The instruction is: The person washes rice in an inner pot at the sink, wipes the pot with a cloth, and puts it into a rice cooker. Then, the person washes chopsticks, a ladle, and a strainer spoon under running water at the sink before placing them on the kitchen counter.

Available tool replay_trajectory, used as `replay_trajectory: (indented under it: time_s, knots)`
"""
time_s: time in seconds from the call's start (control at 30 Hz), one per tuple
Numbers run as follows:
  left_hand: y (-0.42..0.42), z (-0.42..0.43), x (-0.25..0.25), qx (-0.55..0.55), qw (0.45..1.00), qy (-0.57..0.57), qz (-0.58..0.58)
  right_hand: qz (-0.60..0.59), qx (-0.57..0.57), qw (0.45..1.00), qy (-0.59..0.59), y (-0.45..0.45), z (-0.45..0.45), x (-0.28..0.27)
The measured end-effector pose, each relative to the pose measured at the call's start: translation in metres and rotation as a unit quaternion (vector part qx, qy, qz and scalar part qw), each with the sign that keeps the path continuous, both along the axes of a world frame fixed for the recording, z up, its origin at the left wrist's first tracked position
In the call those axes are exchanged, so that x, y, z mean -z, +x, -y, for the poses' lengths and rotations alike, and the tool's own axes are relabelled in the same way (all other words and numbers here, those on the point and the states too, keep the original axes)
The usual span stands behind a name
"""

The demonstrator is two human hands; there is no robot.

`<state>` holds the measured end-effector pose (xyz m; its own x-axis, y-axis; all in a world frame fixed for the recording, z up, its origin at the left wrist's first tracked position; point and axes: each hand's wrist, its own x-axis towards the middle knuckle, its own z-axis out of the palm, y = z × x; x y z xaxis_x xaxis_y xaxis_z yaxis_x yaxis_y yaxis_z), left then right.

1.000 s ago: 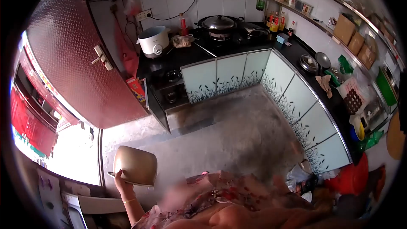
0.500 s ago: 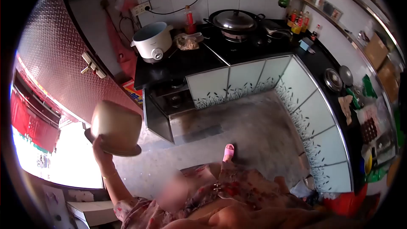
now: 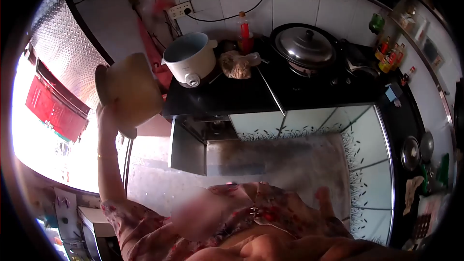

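Note:
My left hand (image 3: 106,117) is raised at the left and closed on a beige metal pot (image 3: 135,87). The pot is tipped on its side, with its wide rim towards the left and below, so its inside is hidden. Beyond it, on the black counter, stands a white electric cooker (image 3: 188,63) with its lid off and a dial on the front. My right hand (image 3: 322,194) hangs low beside my body, small and dim; its fingers cannot be made out.
A cabinet door (image 3: 188,147) stands open below the counter (image 3: 241,94). On the counter are a bag of food (image 3: 237,65), a red bottle (image 3: 245,34) and a lidded wok (image 3: 305,46). A metal lid (image 3: 411,153) lies on the right-hand counter. Daylight enters through the doorway at left.
My left hand has lifted the pot higher and turned it further onto its side. The view has shifted, with the counter now lower and further right; my foot is mostly out of sight.

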<state>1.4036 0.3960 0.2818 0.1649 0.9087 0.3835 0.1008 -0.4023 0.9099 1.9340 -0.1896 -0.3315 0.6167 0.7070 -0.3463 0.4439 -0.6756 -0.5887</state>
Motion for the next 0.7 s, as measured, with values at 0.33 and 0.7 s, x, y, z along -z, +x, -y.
replay_trajectory:
  time_s: [0.33,0.7]
  knots:
    - [0.108,-0.159,-0.032,0.126,0.991,-0.041,0.027,-0.207,0.192,0.957,0.069,-0.024,-0.083,-0.039]
    - [0.196,-0.297,-0.038,0.164,0.914,0.105,-0.356,-0.392,0.481,0.783,0.044,-0.093,-0.116,-0.002]
